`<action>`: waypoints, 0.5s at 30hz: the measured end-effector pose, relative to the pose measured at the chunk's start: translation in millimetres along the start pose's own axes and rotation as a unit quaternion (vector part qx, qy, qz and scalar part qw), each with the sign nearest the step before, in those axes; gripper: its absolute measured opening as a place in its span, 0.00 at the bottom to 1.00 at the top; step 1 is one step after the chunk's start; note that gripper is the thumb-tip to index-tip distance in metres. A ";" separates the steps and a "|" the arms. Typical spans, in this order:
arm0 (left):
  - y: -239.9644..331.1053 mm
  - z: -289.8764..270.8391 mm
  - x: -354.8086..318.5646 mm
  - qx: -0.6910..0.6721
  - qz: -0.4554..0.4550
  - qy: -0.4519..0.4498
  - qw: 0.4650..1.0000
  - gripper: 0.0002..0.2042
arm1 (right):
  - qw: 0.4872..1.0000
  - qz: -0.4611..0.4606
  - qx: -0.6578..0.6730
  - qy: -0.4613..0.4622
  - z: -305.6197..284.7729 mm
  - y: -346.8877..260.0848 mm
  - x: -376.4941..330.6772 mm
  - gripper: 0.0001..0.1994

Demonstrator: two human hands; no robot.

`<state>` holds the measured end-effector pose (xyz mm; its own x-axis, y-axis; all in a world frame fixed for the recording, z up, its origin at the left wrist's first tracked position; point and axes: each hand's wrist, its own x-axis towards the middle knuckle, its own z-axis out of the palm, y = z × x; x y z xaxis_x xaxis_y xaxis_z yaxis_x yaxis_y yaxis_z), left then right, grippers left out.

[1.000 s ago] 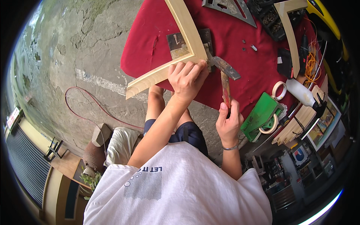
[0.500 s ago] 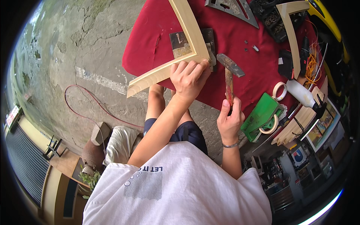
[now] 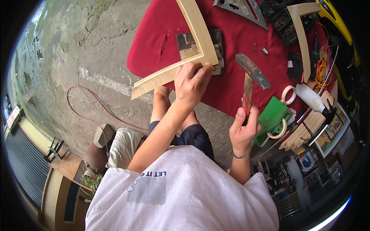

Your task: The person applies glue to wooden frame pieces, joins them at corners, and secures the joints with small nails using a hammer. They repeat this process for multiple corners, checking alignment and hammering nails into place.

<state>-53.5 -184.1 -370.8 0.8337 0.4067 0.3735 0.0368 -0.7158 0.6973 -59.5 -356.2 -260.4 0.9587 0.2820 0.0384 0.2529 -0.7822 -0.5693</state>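
Two pale wooden mouldings meet in a V-shaped frame corner (image 3: 197, 29) on the red-covered table, over a dark metal plate (image 3: 216, 38). My left hand (image 3: 189, 86) is closed on the near side of this corner, its fingers curled at the joint. The thumb and any small thing pinched there are hidden. To the right, my right hand (image 3: 244, 130) grips the worn handle of a hammer (image 3: 252, 71). The hammer is raised with its dark metal head away from the joint.
Red cloth (image 3: 150, 42) covers the table. Along its far side lie a metal square (image 3: 244, 11), a black tray of small hardware (image 3: 283, 21) and another wooden corner piece (image 3: 302, 42). A green tool (image 3: 271, 117), tape roll (image 3: 288, 94) and white bottle (image 3: 310, 96) stand right.
The hammer has swung right, away from the frame corner, with my right hand. My left fingers have shifted slightly at the joint; the frame has barely moved in the picture.
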 end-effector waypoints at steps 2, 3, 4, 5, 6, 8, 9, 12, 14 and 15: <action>0.2 -1.4 1.6 0.003 -0.001 -0.015 1.000 0.13 | 1.000 0.002 0.007 0.000 1.4 0.1 -1.0 0.14; 1.6 -1.8 2.2 0.004 -0.012 -0.021 1.000 0.14 | 1.000 0.014 0.009 -0.009 2.5 0.5 -2.1 0.13; 5.1 -2.6 5.6 0.002 -0.024 -0.025 0.999 0.14 | 0.999 0.026 0.008 -0.018 3.2 2.0 -3.2 0.13; 8.1 -4.2 9.2 0.005 -0.026 -0.034 0.999 0.15 | 0.997 0.064 0.018 -0.027 5.2 6.2 -5.2 0.13; 11.2 -6.5 13.2 0.009 -0.028 -0.042 0.999 0.16 | 0.994 0.102 0.028 -0.037 8.8 13.3 -8.0 0.12; 15.7 -11.1 20.4 0.023 -0.034 -0.083 0.996 0.18 | 0.990 0.138 0.023 -0.020 19.4 27.7 -11.5 0.12; 15.8 -13.7 23.1 0.033 -0.037 -0.115 0.992 0.19 | 0.991 0.135 0.007 0.006 27.5 36.4 -9.8 0.12; 16.2 -27.5 31.3 0.089 -0.037 -0.184 0.978 0.22 | 0.985 0.154 -0.048 0.058 44.0 58.9 -11.4 0.12; 14.4 -35.9 28.0 0.098 -0.051 -0.212 0.971 0.23 | 0.980 0.155 -0.091 0.086 52.2 70.9 -14.0 0.13; 11.3 -38.1 25.6 0.123 -0.032 -0.202 0.971 0.23 | 0.981 0.125 -0.110 0.102 53.4 75.7 -14.4 0.13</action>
<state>-52.7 -160.1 -330.1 0.9717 0.2344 0.0281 0.1851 -0.8304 0.5255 -61.1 -389.8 -348.0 0.9948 -0.0324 0.0963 0.0079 -0.9203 -0.3911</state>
